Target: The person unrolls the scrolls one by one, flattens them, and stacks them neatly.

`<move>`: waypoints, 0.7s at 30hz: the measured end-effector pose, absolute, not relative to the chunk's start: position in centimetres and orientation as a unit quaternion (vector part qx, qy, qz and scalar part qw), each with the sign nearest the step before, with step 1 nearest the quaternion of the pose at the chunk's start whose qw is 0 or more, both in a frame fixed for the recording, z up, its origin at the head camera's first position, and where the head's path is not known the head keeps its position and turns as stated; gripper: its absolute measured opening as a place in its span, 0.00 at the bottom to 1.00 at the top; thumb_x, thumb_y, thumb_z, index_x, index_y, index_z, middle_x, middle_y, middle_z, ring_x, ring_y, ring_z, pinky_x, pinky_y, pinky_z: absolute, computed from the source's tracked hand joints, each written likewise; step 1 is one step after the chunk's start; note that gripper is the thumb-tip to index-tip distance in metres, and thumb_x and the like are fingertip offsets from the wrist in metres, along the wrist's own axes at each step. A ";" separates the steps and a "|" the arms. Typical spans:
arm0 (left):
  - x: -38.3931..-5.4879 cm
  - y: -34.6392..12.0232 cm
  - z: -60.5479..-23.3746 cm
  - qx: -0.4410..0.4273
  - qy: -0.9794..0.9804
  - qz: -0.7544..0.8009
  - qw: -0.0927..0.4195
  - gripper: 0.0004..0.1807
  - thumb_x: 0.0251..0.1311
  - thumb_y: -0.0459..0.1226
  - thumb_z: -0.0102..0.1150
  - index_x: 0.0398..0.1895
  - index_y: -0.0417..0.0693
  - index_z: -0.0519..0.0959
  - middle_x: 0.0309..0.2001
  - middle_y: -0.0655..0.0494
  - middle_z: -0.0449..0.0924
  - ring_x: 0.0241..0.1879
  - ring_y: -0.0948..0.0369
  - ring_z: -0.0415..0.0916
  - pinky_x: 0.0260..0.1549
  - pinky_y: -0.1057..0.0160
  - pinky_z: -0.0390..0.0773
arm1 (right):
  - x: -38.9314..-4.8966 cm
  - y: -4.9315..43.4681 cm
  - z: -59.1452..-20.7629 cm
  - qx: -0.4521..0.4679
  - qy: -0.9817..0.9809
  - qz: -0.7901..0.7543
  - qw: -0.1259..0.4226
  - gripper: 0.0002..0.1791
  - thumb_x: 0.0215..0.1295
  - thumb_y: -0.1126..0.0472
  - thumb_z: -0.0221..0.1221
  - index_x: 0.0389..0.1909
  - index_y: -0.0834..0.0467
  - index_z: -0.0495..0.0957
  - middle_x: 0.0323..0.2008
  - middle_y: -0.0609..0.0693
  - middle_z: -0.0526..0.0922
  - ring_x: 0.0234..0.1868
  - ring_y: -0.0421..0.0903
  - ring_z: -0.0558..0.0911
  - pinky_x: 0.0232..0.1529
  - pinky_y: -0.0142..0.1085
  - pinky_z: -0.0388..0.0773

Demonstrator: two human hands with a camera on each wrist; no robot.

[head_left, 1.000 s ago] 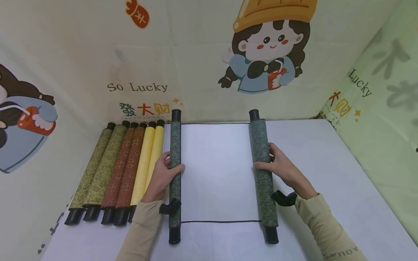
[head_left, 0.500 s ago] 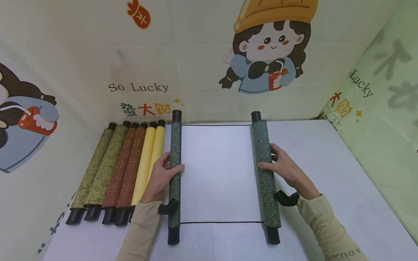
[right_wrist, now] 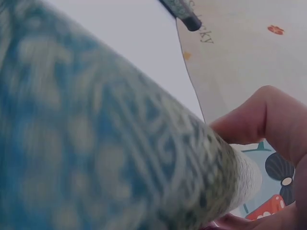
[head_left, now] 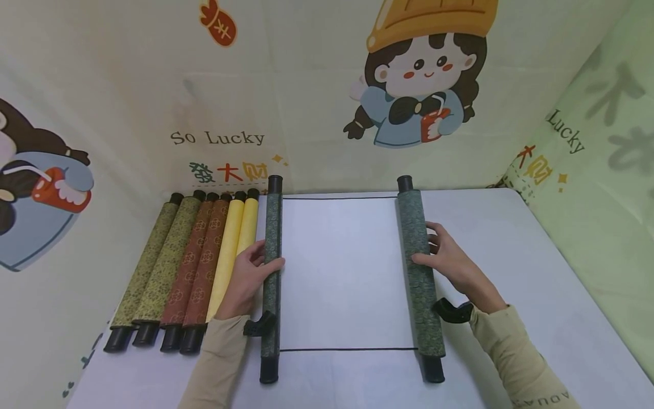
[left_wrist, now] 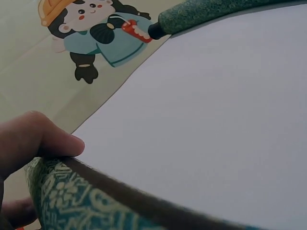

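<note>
Before cream cartoon-print cloth [head_left: 306, 91] reading "So Lucky" and "發大财", gripped a part-opened, green-patterned scroll [head_left: 344, 272] on white tabletop [head_left: 501, 238] by its slim roller [head_left: 273, 221] with left hand [head_left: 247, 281] and its thicker roll [head_left: 424, 298] with right hand [head_left: 455, 264], beside six olive, maroon and yellow rolled scrolls [head_left: 208, 255], partly screened by a beige sleeve [head_left: 217, 358].

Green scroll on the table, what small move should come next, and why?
Probably have the right hand ease the thicker roll a little farther right while the left hand steadies the thinner roll. Both hands grip their rolls, the white sheet lies flat between them, the thicker roll's bulk suggests more sheet is wound there, and tabletop shows to its right.
</note>
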State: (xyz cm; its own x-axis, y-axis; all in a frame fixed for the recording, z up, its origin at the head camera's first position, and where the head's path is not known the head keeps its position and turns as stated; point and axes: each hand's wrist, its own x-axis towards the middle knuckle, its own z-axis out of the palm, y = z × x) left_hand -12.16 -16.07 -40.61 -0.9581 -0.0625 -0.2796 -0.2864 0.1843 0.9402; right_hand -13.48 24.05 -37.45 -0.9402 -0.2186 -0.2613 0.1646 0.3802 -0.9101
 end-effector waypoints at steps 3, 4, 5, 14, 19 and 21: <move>-12.2 -16.2 -40.6 -0.121 0.766 0.626 0.087 0.43 0.59 0.36 0.66 0.75 0.38 0.56 0.72 0.39 0.57 0.70 0.45 0.57 0.70 0.45 0.59 | -13.4 24.2 -37.3 -0.013 0.807 -0.563 0.178 0.53 0.67 0.64 0.59 0.78 0.60 0.29 0.74 0.74 0.43 0.73 0.73 0.51 0.64 0.66 0.59; -12.3 -16.2 -40.5 -0.122 0.765 0.626 0.087 0.43 0.59 0.36 0.66 0.75 0.38 0.56 0.72 0.39 0.58 0.69 0.45 0.57 0.70 0.45 0.59 | -13.4 24.2 -37.3 -0.012 0.806 -0.564 0.179 0.53 0.67 0.64 0.58 0.78 0.59 0.28 0.74 0.75 0.43 0.73 0.73 0.50 0.64 0.67 0.59; -12.3 -16.3 -40.5 -0.123 0.766 0.625 0.086 0.42 0.60 0.36 0.66 0.75 0.38 0.57 0.72 0.39 0.58 0.70 0.45 0.57 0.70 0.44 0.59 | -13.4 24.2 -37.2 -0.010 0.806 -0.564 0.181 0.53 0.67 0.64 0.57 0.78 0.59 0.27 0.74 0.75 0.42 0.73 0.73 0.49 0.64 0.67 0.58; -12.6 -16.2 -40.4 -0.126 0.767 0.625 0.072 0.38 0.61 0.33 0.61 0.74 0.42 0.58 0.63 0.36 0.70 0.61 0.45 0.69 0.62 0.45 0.69 | -13.2 24.6 -37.3 -0.015 0.810 -0.559 0.179 0.51 0.68 0.63 0.54 0.78 0.58 0.27 0.74 0.72 0.42 0.72 0.73 0.51 0.61 0.64 0.62; -12.8 -16.1 -40.4 -0.132 0.770 0.620 0.077 0.37 0.63 0.34 0.54 0.75 0.44 0.55 0.64 0.38 0.70 0.58 0.46 0.72 0.54 0.51 0.73 | -13.2 24.7 -37.4 -0.018 0.811 -0.557 0.175 0.50 0.68 0.63 0.54 0.78 0.58 0.27 0.72 0.72 0.46 0.70 0.71 0.56 0.58 0.61 0.65; -12.8 -16.2 -40.4 -0.131 0.770 0.620 0.080 0.37 0.64 0.34 0.52 0.76 0.43 0.53 0.65 0.38 0.69 0.56 0.47 0.72 0.51 0.53 0.73 | -13.3 24.7 -37.4 -0.016 0.814 -0.554 0.175 0.52 0.68 0.62 0.56 0.78 0.58 0.28 0.73 0.72 0.45 0.71 0.72 0.55 0.60 0.63 0.64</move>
State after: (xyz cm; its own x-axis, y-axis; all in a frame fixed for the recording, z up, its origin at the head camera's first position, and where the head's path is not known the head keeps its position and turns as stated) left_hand -12.81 -16.18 -40.39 -0.9526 -0.1026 -0.2866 -0.3019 0.1974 0.9327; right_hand -13.28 24.67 -37.35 -0.9384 -0.2203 -0.2661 0.1671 0.3848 -0.9077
